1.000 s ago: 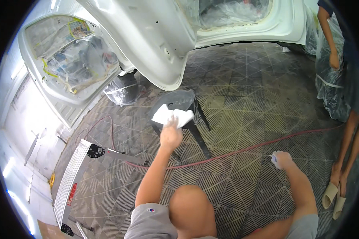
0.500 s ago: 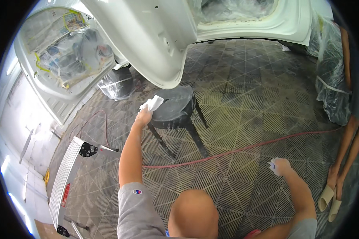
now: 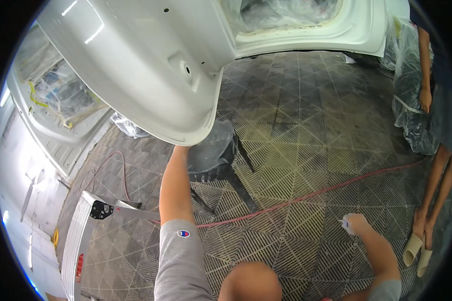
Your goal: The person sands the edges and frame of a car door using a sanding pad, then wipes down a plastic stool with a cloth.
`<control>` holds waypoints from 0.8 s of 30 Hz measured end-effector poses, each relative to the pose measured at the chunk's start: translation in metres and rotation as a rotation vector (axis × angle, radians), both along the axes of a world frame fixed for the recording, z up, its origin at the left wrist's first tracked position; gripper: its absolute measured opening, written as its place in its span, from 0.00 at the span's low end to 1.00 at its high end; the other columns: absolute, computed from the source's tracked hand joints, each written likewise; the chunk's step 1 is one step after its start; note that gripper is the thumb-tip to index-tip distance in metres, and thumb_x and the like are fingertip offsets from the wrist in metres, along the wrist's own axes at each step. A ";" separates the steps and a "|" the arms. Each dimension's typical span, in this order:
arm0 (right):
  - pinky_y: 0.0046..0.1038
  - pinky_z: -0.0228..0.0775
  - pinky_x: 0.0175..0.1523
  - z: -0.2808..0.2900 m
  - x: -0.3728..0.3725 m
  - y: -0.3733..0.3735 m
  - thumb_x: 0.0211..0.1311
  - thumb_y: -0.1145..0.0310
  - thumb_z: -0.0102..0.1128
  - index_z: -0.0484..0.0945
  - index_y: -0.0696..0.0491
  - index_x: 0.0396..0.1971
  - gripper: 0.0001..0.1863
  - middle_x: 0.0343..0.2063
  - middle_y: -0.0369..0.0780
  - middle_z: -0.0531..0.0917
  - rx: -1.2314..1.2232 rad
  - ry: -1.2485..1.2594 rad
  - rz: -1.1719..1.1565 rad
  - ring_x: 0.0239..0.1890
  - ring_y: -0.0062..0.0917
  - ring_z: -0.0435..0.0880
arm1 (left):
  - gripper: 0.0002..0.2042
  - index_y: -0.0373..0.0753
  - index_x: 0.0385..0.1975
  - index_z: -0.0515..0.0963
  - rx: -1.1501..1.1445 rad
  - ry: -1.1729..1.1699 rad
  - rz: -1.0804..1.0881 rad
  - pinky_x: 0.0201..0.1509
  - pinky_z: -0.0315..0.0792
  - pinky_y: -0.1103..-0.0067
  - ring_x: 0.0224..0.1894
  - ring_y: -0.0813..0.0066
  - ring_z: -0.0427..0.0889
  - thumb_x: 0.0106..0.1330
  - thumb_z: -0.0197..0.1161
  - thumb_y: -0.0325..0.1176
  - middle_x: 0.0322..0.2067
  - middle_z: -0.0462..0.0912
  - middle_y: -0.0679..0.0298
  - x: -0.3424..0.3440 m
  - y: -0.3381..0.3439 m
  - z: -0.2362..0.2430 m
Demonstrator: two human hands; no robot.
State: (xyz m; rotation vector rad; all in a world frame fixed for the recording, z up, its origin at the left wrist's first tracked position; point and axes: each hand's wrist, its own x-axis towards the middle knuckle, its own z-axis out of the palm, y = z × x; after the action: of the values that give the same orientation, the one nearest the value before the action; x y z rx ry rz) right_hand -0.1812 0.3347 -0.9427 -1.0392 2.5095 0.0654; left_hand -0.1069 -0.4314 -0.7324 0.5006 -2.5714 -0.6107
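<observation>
A big white car body panel (image 3: 135, 65) hangs overhead and fills the upper left. My left forearm (image 3: 176, 175) reaches up under its lower edge; the hand and whatever it holds are hidden behind the panel. Just right of that arm stands a dark stool (image 3: 213, 150) with a plastic-covered top, partly under the panel. My right hand (image 3: 356, 223) is low at the right above the floor grating, closed around a small white object with a bit of blue showing.
A red hose (image 3: 311, 193) runs across the grated floor (image 3: 296, 125). A folded aluminium ladder (image 3: 80, 236) lies at the left. Another person (image 3: 437, 175) in sandals stands at the right by a plastic-wrapped part (image 3: 412, 100). A masked car body (image 3: 60, 95) sits at the far left.
My left hand held a white cloth at the stool top, then rose up and left and went out of sight under the white panel. The right hand stayed low at the right.
</observation>
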 end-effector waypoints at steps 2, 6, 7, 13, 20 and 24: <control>0.41 0.74 0.46 -0.002 -0.003 -0.023 0.68 0.57 0.51 0.78 0.53 0.35 0.14 0.34 0.43 0.82 -0.036 -0.002 0.045 0.41 0.39 0.83 | 0.36 0.33 0.71 0.54 0.022 0.050 0.033 0.74 0.54 0.66 0.70 0.48 0.61 0.63 0.54 0.41 0.66 0.65 0.43 0.007 -0.027 0.007; 0.42 0.74 0.46 -0.009 -0.001 0.001 0.68 0.57 0.51 0.79 0.53 0.36 0.15 0.34 0.44 0.82 0.006 -0.014 -0.078 0.41 0.40 0.83 | 0.36 0.34 0.72 0.53 -0.193 -0.354 0.098 0.74 0.54 0.65 0.70 0.48 0.62 0.65 0.51 0.45 0.67 0.63 0.42 -0.081 0.116 0.000; 0.42 0.74 0.46 -0.006 -0.001 -0.004 0.68 0.57 0.51 0.79 0.53 0.36 0.15 0.34 0.44 0.82 -0.010 -0.010 -0.065 0.41 0.40 0.83 | 0.36 0.34 0.72 0.53 -0.206 -0.349 0.115 0.74 0.54 0.65 0.70 0.48 0.62 0.65 0.51 0.45 0.67 0.63 0.42 -0.075 0.132 0.012; 0.43 0.74 0.45 0.003 -0.001 -0.035 0.68 0.57 0.52 0.78 0.53 0.34 0.14 0.32 0.44 0.82 -0.106 0.022 0.038 0.39 0.41 0.83 | 0.37 0.33 0.72 0.51 -0.157 -0.460 0.124 0.74 0.53 0.65 0.72 0.48 0.59 0.67 0.50 0.47 0.69 0.59 0.43 -0.052 0.180 0.040; 0.43 0.74 0.44 0.028 -0.006 -0.031 0.68 0.57 0.52 0.78 0.53 0.32 0.14 0.30 0.44 0.82 -0.163 0.050 -0.007 0.36 0.40 0.83 | 0.34 0.32 0.71 0.54 -0.163 -0.452 -0.009 0.77 0.48 0.62 0.74 0.41 0.50 0.67 0.47 0.41 0.73 0.51 0.46 -0.032 0.230 0.040; 0.42 0.74 0.46 0.040 -0.009 -0.029 0.67 0.58 0.53 0.79 0.53 0.34 0.14 0.33 0.44 0.82 -0.088 0.090 -0.037 0.40 0.40 0.83 | 0.32 0.31 0.70 0.55 -0.115 -0.430 -0.034 0.77 0.47 0.64 0.74 0.41 0.49 0.67 0.46 0.39 0.73 0.51 0.45 -0.006 0.239 0.037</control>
State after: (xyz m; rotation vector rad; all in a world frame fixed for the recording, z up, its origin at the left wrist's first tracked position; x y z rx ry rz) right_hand -0.1903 0.3058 -0.9025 -1.0457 2.6330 -0.0095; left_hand -0.1125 -0.1923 -0.6958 0.6045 -3.0034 -0.3948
